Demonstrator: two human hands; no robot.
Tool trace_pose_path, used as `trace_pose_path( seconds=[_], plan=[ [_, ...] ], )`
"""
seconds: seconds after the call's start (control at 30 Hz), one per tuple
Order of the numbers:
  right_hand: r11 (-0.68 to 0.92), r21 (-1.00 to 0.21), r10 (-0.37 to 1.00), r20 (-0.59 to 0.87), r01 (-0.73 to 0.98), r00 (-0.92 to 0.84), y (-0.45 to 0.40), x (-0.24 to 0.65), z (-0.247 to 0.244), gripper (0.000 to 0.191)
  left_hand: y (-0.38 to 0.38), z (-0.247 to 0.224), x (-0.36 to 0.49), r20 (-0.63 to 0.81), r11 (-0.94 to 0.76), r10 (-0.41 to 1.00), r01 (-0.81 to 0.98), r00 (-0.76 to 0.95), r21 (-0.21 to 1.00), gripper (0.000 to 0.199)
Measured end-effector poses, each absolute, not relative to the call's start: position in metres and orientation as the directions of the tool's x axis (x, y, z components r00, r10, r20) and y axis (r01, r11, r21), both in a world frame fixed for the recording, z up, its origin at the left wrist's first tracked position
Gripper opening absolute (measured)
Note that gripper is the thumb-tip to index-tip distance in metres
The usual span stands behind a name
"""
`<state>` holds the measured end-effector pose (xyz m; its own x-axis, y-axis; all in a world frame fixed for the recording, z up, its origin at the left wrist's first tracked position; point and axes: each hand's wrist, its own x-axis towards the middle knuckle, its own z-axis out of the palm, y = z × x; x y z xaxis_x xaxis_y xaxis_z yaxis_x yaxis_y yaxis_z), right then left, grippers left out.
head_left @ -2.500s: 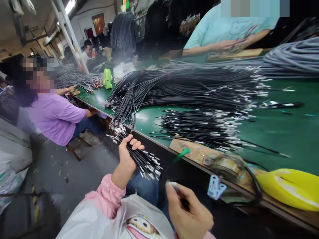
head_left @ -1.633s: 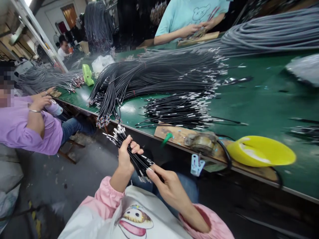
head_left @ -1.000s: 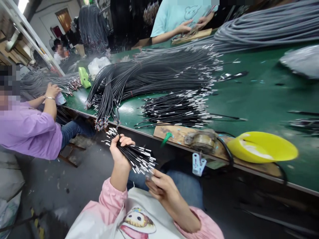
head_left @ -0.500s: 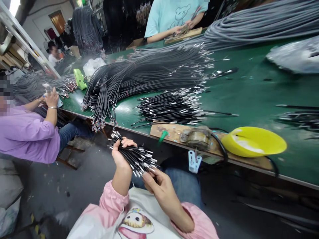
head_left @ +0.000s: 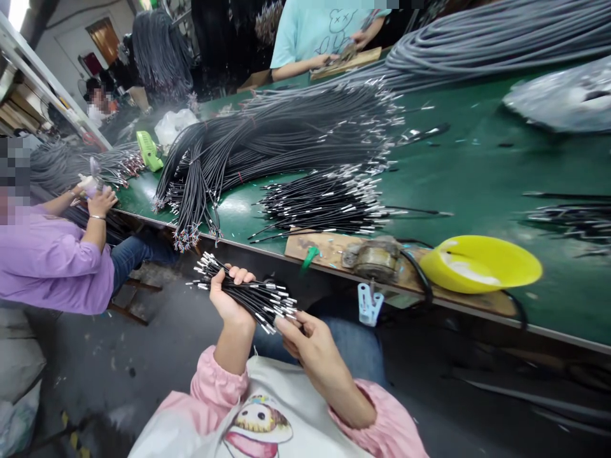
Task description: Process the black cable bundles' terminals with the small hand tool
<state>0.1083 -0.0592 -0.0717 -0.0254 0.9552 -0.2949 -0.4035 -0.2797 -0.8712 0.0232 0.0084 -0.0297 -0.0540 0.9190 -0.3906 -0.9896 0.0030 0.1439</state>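
My left hand [head_left: 232, 296] is wrapped round a bundle of short black cables [head_left: 255, 299] with silvery white ends, held in front of the table edge above my lap. The bundle slants down to the right. At its right end my right hand [head_left: 310, 340] pinches the tips of the cables between thumb and fingers; how many it grips I cannot tell. A pile of similar short black cables [head_left: 324, 203] lies on the green table [head_left: 477, 165] beyond my hands.
Long grey cables [head_left: 267, 140] spread across the table behind the pile. Along the near edge are a wooden board [head_left: 329, 248], a small motor-like device [head_left: 377, 259], a yellow bowl [head_left: 515, 261] and a light blue clip [head_left: 369, 305]. Co-workers sit at left and across the table.
The bundle has turned a little flatter, its left end moving left. My right hand has risen slightly along with the bundle's right end. The view has shifted slightly.
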Motion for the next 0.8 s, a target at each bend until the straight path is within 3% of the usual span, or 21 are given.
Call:
trace_pose_path(
  seconds=[0.17,0.3,0.37,0.47,0.57,0.67,0.8],
  plan=[
    [-0.338,-0.826,0.918,-0.394,-0.452,0.034,-0.054,0.106,-0.068,0.046,0.004,-0.028,0.026,-0.344,-0.044,0.931,-0.975,-0.118,0.215,0.004],
    [-0.399,-0.735,0.878,-0.478,-0.548,0.002,-0.050,0.108,-0.064,0.056,0.000,-0.027,0.027,-0.325,0.004,0.943,-0.971,-0.076,0.240,0.003],
    [-0.372,-0.758,0.891,-0.454,-0.535,0.024,-0.050,0.109,-0.066,0.059,0.000,-0.028,0.026,-0.348,0.045,0.937,-0.970,-0.043,0.240,0.002],
    [-0.192,-0.912,0.957,-0.255,-0.363,0.136,-0.053,0.110,-0.069,0.054,0.000,-0.028,0.026,-0.381,0.082,0.924,-0.972,-0.007,0.218,0.001],
    [0.103,-0.993,0.946,0.117,0.061,0.301,-0.059,0.110,-0.074,0.047,0.002,-0.029,0.025,-0.414,0.098,0.910,-0.979,0.017,0.176,0.003],
    [0.233,-0.809,0.770,0.493,0.540,0.406,-0.068,0.110,-0.080,0.035,0.003,-0.029,0.025,-0.467,0.080,0.884,-0.978,-0.019,0.191,0.005],
    [0.191,-0.578,0.623,0.696,0.793,0.357,-0.078,0.112,-0.083,0.023,0.003,-0.031,0.026,-0.496,0.041,0.863,-0.966,-0.093,0.254,0.007]
  ],
)
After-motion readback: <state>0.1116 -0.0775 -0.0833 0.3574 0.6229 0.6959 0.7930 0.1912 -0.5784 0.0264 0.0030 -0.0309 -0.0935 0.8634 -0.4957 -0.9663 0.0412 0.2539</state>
